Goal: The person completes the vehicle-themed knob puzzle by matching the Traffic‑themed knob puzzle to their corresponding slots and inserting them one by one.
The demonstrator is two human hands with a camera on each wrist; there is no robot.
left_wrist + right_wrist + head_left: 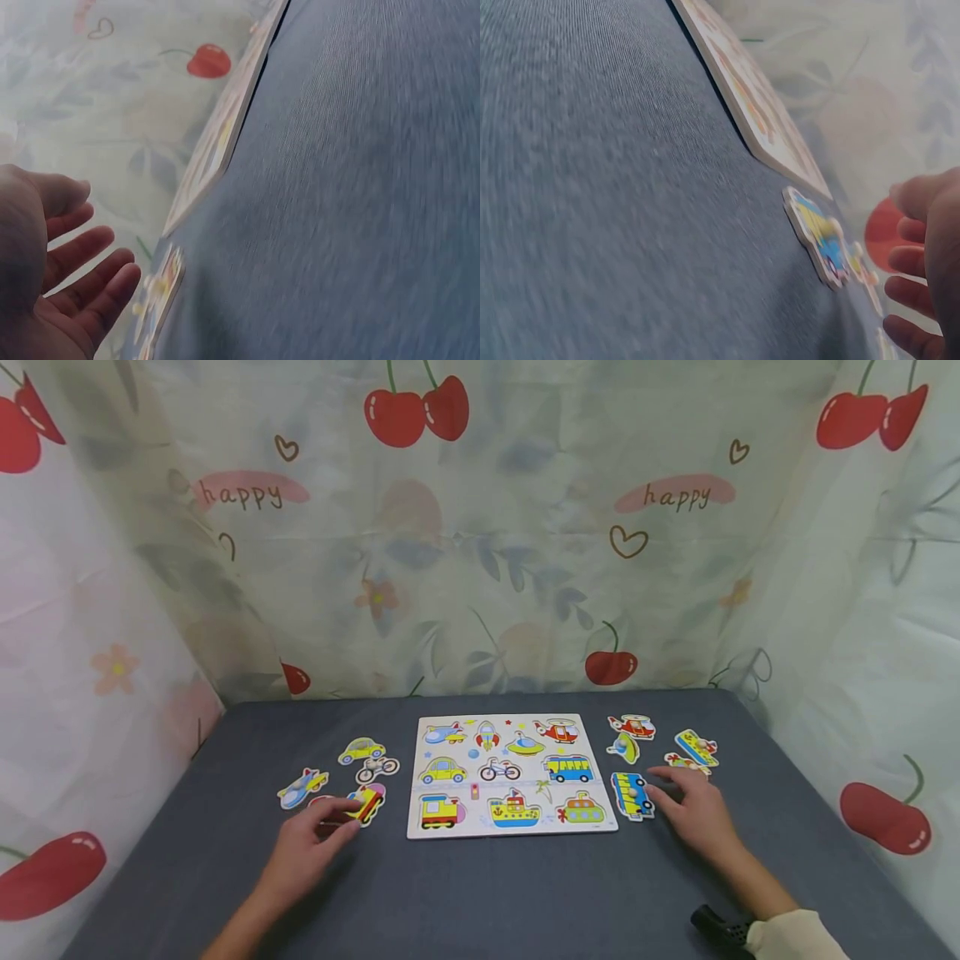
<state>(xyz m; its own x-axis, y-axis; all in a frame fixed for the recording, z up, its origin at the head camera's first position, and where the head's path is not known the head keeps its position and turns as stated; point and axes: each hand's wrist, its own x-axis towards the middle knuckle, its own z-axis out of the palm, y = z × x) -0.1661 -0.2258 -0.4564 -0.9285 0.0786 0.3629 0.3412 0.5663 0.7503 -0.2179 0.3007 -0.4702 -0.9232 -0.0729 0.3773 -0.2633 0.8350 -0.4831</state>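
A white puzzle board printed with vehicles lies on the dark grey table. My left hand hovers over the left pieces, fingertips overlapping the train piece in the head view. The left wrist view shows its fingers spread loosely, with nothing between them. My right hand hangs beside the blue bus piece, thumb near its right edge. Its fingers are loosely bent and hold nothing in the right wrist view. The pieces have small knobs. Another piece is mostly hidden behind my left hand.
Left of the board lie a car piece, a bicycle piece and an airplane piece. On the right are a helicopter piece, a flying saucer piece and a yellow-and-blue piece. A cherry-print curtain surrounds the table.
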